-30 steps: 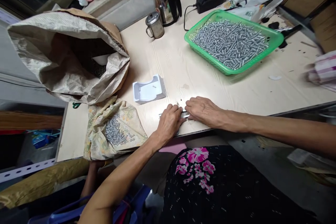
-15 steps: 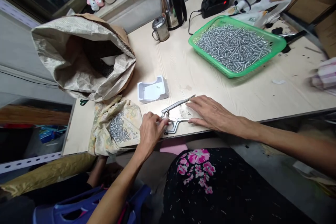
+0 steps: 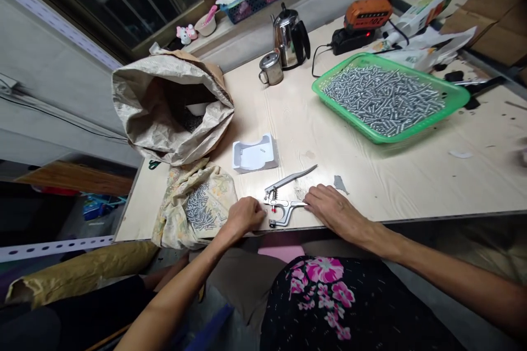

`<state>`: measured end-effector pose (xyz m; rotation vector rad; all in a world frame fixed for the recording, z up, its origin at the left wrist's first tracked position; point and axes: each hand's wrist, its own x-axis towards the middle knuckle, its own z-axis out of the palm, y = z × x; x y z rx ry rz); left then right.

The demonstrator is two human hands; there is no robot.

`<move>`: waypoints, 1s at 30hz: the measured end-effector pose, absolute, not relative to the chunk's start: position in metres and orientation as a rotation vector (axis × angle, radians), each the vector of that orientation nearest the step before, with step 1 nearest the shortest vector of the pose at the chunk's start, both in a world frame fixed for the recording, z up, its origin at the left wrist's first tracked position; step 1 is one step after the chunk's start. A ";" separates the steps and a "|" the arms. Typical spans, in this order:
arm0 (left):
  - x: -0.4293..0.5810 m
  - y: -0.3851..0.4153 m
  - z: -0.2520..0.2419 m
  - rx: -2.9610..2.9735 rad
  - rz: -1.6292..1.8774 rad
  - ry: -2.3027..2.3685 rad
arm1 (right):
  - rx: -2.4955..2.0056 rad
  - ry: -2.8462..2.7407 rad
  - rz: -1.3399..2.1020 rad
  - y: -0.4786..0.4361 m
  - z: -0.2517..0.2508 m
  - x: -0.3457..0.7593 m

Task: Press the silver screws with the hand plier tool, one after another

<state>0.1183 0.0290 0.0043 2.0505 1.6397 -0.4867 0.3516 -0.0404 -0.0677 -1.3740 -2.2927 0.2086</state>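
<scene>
A metal hand-press plier (image 3: 284, 199) lies near the front edge of the pale wooden table (image 3: 370, 175), its handles spread apart toward the right. My left hand (image 3: 244, 215) is curled in a pinch just left of the plier's head, fingertips at the jaws; what it pinches is too small to make out. My right hand (image 3: 335, 211) rests palm down on the table, its fingers lying on the plier's lower handle. A floral cloth (image 3: 193, 205) with a pile of small metal pins lies just left of my left hand.
A big crumpled paper sack (image 3: 173, 107) stands open at the back left. A small white tray (image 3: 255, 153) sits behind the plier. A green basket (image 3: 391, 98) full of metal pins is at the right, with a kettle (image 3: 290, 35), a steel mug (image 3: 270, 67) and an orange battery charger (image 3: 366, 13) behind.
Both hands covered the plier a second ago. My left hand slid left to the plier's head, the handles sprang apart, and my right hand drew back toward the table edge. The camera tilted up.
</scene>
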 end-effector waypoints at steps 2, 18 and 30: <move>0.114 0.033 0.021 2.248 -0.528 1.720 | -1.384 -2.300 0.193 -0.041 -0.070 0.351; 0.012 0.031 0.032 2.269 -0.610 1.915 | -1.326 -2.277 0.188 -0.047 -0.078 0.353; 0.009 0.016 0.005 2.252 -0.675 2.046 | -1.357 -2.300 0.098 -0.047 -0.075 0.351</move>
